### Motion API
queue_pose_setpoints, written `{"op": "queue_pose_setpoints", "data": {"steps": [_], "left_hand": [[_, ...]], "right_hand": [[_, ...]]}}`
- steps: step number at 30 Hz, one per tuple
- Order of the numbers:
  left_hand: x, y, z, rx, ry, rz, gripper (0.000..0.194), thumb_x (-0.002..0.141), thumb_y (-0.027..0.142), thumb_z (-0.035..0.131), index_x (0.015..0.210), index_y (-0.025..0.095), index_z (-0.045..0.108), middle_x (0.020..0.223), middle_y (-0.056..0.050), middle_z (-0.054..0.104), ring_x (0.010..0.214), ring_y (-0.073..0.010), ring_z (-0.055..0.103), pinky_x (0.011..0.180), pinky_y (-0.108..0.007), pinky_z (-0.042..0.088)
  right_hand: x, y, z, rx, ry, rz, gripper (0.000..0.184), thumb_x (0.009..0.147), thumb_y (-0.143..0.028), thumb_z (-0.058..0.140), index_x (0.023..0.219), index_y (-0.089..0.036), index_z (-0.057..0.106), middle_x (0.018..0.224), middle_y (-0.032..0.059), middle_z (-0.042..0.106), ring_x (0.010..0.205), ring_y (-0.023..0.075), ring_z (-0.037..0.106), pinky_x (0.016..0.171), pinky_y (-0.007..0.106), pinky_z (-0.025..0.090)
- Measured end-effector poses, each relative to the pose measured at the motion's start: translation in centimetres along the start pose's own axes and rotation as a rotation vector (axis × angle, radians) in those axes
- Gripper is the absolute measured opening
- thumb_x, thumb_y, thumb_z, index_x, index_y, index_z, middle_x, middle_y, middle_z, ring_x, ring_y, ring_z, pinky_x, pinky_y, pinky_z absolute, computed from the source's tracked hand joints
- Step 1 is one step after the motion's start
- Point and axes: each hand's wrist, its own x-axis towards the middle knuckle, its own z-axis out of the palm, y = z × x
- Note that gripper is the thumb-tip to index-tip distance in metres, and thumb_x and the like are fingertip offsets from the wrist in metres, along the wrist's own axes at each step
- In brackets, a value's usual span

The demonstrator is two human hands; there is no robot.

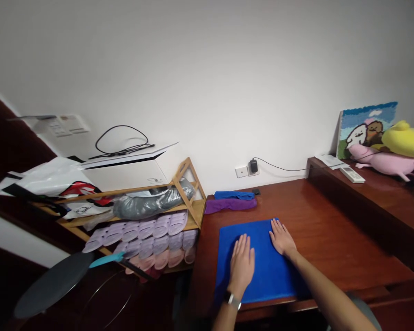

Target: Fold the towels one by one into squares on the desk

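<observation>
A blue cloth [262, 266] lies spread flat on the reddish-brown wooden table [324, 230], close to its front edge. My left hand [242, 264] rests palm down on the cloth's left part, fingers stretched out; a watch is on that wrist. Near the cloth's upper right corner, my right hand [282, 236] also lies flat with its fingers extended. Neither hand grips anything. Behind the blue cloth, a folded purple cloth [231, 205] and a folded blue cloth [235, 195] lie together by the wall.
Left of the table stands a wooden rack [198, 214] with several lilac and pink slippers [146, 232] and a white box [124, 174]. A black plug [253, 165] sits in the wall. On the raised ledge at right are a remote control [352, 174] and plush toys [386, 161].
</observation>
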Motion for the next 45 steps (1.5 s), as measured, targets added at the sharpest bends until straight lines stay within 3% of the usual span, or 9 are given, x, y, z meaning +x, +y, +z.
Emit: {"op": "queue_pose_setpoints", "data": {"steps": [4, 8, 11, 17, 22, 32, 37, 41, 45], "left_hand": [[7.8, 5.8, 3.9, 0.012, -0.168, 0.027, 0.063, 0.109, 0.045, 0.019, 0.162, 0.015, 0.036, 0.169, -0.010, 0.035, 0.158, -0.0216, 0.027, 0.130, -0.045, 0.027], [10.9, 6.4, 7.5, 0.014, -0.311, -0.018, 0.066, 0.107, 0.050, 0.014, 0.162, 0.021, 0.036, 0.168, -0.006, 0.038, 0.158, -0.0223, 0.028, 0.131, -0.047, 0.023], [10.6, 2.5, 7.7, 0.079, -0.273, -0.127, 0.067, 0.106, 0.054, 0.014, 0.162, 0.024, 0.037, 0.169, -0.006, 0.037, 0.159, -0.0250, 0.027, 0.131, -0.051, 0.020], [8.0, -10.4, 3.3, 0.266, -0.215, -0.327, 0.070, 0.106, 0.054, 0.017, 0.163, 0.018, 0.034, 0.170, -0.010, 0.033, 0.159, -0.0273, 0.026, 0.130, -0.052, 0.020], [6.7, -13.4, 2.6, 0.307, -0.166, -0.383, 0.068, 0.106, 0.051, 0.018, 0.164, 0.020, 0.032, 0.170, -0.008, 0.033, 0.159, -0.0252, 0.026, 0.131, -0.050, 0.016], [7.1, -10.6, 1.0, 0.311, -0.086, -0.282, 0.066, 0.107, 0.044, 0.019, 0.160, 0.011, 0.039, 0.168, -0.012, 0.037, 0.158, -0.0268, 0.028, 0.132, -0.051, 0.015], [7.3, -1.8, 3.2, 0.153, -0.065, -0.051, 0.065, 0.108, 0.046, 0.016, 0.163, 0.015, 0.032, 0.170, -0.008, 0.032, 0.160, -0.0225, 0.023, 0.132, -0.046, 0.019], [6.6, 5.5, 6.9, -0.001, -0.197, 0.063, 0.068, 0.107, 0.052, 0.016, 0.164, 0.017, 0.030, 0.170, -0.007, 0.033, 0.160, -0.0223, 0.023, 0.132, -0.046, 0.020], [5.7, 6.2, 7.9, -0.039, -0.280, 0.016, 0.072, 0.106, 0.057, 0.015, 0.163, 0.017, 0.034, 0.169, -0.009, 0.034, 0.159, -0.0235, 0.024, 0.132, -0.047, 0.020]], "right_hand": [[0.0, 0.2, 0.1, -0.032, -0.001, -0.021, 0.070, 0.103, -0.038, 0.019, 0.165, -0.006, 0.023, 0.173, 0.0105, 0.019, 0.161, 0.0226, 0.011, 0.131, 0.041, 0.010], [0.2, 0.2, 0.1, -0.057, 0.004, -0.040, 0.068, 0.102, -0.033, 0.020, 0.165, -0.010, 0.026, 0.173, 0.0078, 0.020, 0.161, 0.0220, 0.012, 0.130, 0.041, 0.013], [0.3, 0.0, -0.1, -0.039, 0.015, -0.013, 0.069, 0.105, -0.041, 0.015, 0.166, -0.010, 0.023, 0.173, 0.0073, 0.020, 0.161, 0.0207, 0.012, 0.130, 0.040, 0.012], [0.1, 0.0, -0.3, -0.018, 0.009, 0.010, 0.071, 0.106, -0.046, 0.015, 0.166, -0.008, 0.021, 0.174, 0.0080, 0.018, 0.161, 0.0206, 0.010, 0.131, 0.040, 0.008], [-0.1, -0.1, -0.3, -0.025, 0.004, 0.019, 0.071, 0.106, -0.046, 0.015, 0.166, -0.007, 0.019, 0.174, 0.0076, 0.018, 0.161, 0.0203, 0.010, 0.131, 0.040, 0.007], [-0.1, -0.3, -0.5, -0.054, 0.001, 0.022, 0.071, 0.106, -0.045, 0.014, 0.166, -0.008, 0.019, 0.174, 0.0075, 0.018, 0.161, 0.0192, 0.010, 0.131, 0.038, 0.006], [0.0, 0.0, -0.2, -0.051, 0.008, 0.012, 0.071, 0.106, -0.045, 0.015, 0.166, -0.008, 0.019, 0.174, 0.0085, 0.018, 0.161, 0.0197, 0.009, 0.131, 0.039, 0.007], [0.1, 0.6, 0.2, -0.075, -0.003, -0.031, 0.070, 0.105, -0.041, 0.017, 0.166, -0.008, 0.019, 0.174, 0.0090, 0.017, 0.162, 0.0208, 0.008, 0.130, 0.040, 0.010], [0.2, 0.9, 0.5, -0.071, 0.021, -0.044, 0.069, 0.105, -0.042, 0.018, 0.167, -0.011, 0.018, 0.174, 0.0086, 0.017, 0.162, 0.0207, 0.008, 0.130, 0.042, 0.012]]}}
